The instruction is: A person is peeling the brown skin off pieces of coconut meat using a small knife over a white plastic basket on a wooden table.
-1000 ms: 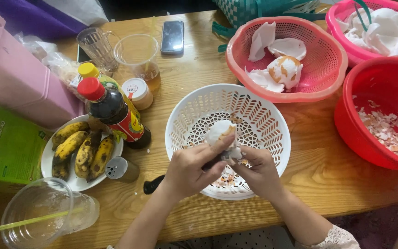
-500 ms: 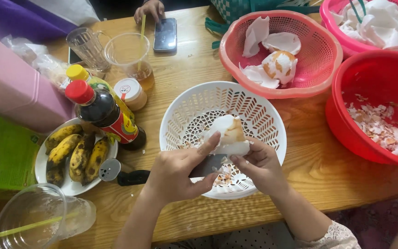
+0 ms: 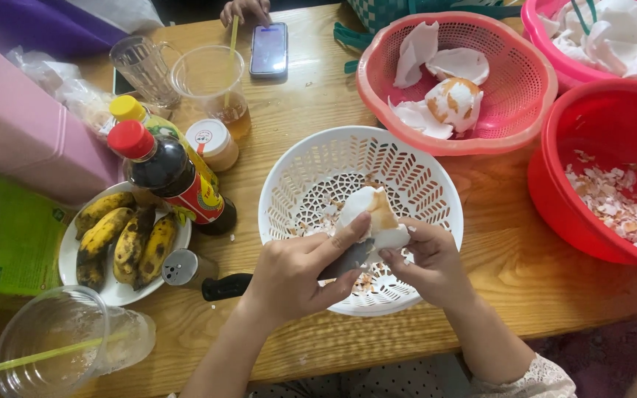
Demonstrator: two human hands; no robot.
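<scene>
My left hand [image 3: 293, 278] grips a black-handled knife [image 3: 226, 286]; its handle sticks out to the left and the grey blade runs under my thumb. That thumb presses on a white chunk of coconut flesh [image 3: 371, 214] with a patch of brown skin. My right hand [image 3: 430, 267] holds the chunk from the right side. Both hands hover over a white slotted basket [image 3: 399, 158], which has small brown and white shavings in its bottom.
A pink basket [image 3: 532, 88] holds peeled white pieces, and a red bowl [image 3: 554, 184] holds shavings. On the left stand a dark sauce bottle [image 3: 175, 177], a plate of bananas [image 3: 123, 239] and plastic cups [image 3: 60, 343]. Another person's hand [image 3: 245, 10] rests by a phone [image 3: 268, 49].
Both hands have lifted and turned the white chunk, with the blade now against its underside. Another person's hand has come into view by the phone.
</scene>
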